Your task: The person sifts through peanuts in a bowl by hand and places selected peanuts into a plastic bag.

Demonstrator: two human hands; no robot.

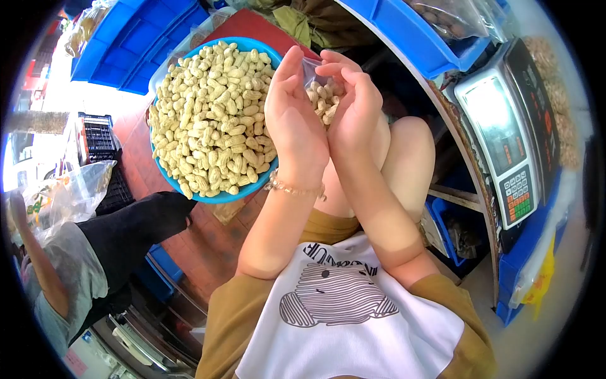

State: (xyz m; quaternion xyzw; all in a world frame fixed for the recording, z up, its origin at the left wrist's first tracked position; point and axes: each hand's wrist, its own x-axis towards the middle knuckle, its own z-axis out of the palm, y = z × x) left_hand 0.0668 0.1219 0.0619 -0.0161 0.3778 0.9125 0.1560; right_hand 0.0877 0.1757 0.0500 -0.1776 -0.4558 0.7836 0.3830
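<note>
My left hand (295, 123) and my right hand (356, 107) are raised in front of me, wrists close together and palms facing. Their fingers point up and curve a little, and I see nothing gripped in either. A beaded bracelet (291, 187) circles my left wrist. Peanuts in their shells (211, 120) fill a round blue basin (238, 197) just left of my left hand. Through the gap between my palms, more peanuts (323, 100) show, apparently in a clear plastic bag (309, 69); my hands hide part of them.
A digital scale (499, 126) stands on the counter at right, beside blue trays (404, 31). Blue crates (136, 47) sit behind the basin, with a red board (259, 31) nearby. At left, a person in dark trousers (136, 224) is close to a clear bag (69, 192).
</note>
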